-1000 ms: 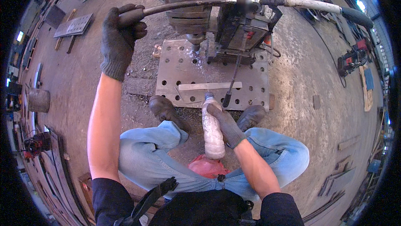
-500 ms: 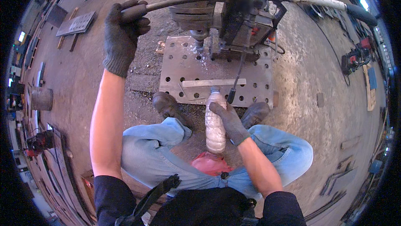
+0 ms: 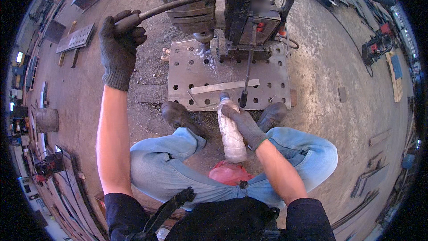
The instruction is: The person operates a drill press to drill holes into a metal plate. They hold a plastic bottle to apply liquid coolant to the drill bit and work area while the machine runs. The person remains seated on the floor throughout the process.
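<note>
Gloved in dark grey, my left hand point(image 3: 120, 47) is wrapped round the dark grip at the left end of a long curved lever point(image 3: 191, 2). The lever joins a drilling machine point(image 3: 191, 18) at a shiny hub. My right hand point(image 3: 245, 127), also in a dark glove, holds a clear plastic bottle point(image 3: 232, 136) with whitish contents, tilted so its cap end points away from me and slightly left. The bottle's neck is near the front edge of a steel plate with holes point(image 3: 180, 78). A flat metal strip point(image 3: 225, 86) lies across that plate.
Pale bits point(image 3: 210, 62) lie below the drill chuck point(image 3: 203, 38). A thin rod with a black grip point(image 3: 244, 98) hangs before the machine. My boots point(image 3: 272, 116) stand at the plate's front edge. A red item point(image 3: 227, 174) lies between my legs; a metal drum point(image 3: 47, 119) stands left.
My left hand and the lever appear farther left in view, as does the machine head. The bottle has tilted more, its base swinging right and its cap left, still in my right hand.
</note>
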Action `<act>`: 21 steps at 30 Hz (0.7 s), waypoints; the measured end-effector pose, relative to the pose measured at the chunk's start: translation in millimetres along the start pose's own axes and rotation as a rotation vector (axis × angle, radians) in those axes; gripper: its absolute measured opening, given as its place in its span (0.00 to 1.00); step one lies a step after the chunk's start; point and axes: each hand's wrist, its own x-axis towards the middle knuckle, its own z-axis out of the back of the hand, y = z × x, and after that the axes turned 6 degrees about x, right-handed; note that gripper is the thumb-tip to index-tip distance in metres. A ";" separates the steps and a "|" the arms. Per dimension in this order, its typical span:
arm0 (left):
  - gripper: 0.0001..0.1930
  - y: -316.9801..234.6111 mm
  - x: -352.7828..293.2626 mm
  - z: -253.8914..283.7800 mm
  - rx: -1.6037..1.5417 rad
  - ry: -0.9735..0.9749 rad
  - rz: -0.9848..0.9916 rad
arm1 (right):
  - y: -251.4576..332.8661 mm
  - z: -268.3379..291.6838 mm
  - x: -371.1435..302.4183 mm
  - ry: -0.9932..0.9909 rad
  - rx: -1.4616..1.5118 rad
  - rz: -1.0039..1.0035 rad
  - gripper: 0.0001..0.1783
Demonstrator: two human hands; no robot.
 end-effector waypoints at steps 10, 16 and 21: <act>0.26 -4.5 -2.3 -10.8 0.013 -0.082 0.031 | -1.5 3.4 4.0 -0.009 -0.059 0.052 0.29; 0.25 -5.8 -4.0 -12.2 0.015 -0.095 0.025 | 3.2 5.5 2.0 0.025 -0.050 0.000 0.32; 0.26 -5.9 -7.4 -12.2 0.003 -0.100 0.029 | 2.8 4.9 0.6 0.033 0.025 -0.029 0.31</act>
